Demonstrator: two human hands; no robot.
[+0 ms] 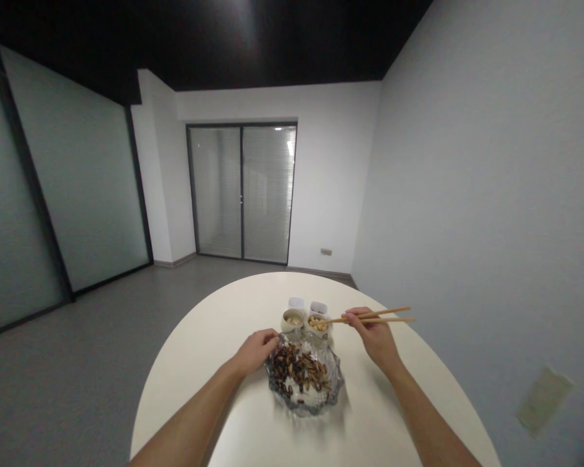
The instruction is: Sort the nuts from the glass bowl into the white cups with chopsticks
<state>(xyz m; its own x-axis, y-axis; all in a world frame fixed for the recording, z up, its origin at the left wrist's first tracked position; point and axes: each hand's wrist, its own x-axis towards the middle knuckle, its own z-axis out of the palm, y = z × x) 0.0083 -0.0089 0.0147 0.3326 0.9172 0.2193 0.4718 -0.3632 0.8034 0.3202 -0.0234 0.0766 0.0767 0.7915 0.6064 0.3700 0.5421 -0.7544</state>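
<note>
A clear glass dish (334, 383) with a wavy rim sits on the round white table (199, 370), filled with dark brown and tan seeds. My left hand (256, 350) rests curled on the dish's near-left rim, fingers closed against the glass. My right hand (376, 336) grips a pair of wooden chopsticks (370, 318). Their tips reach left over a small cup of pale nuts (318, 322). Beside it stands a second small cup (292, 319) with light contents.
Two little white containers (296, 302) stand behind the cups. The table's curved edge runs around the left and far side. Grey floor, frosted glass walls, a sliding door with blinds and a white wall on the right surround the table.
</note>
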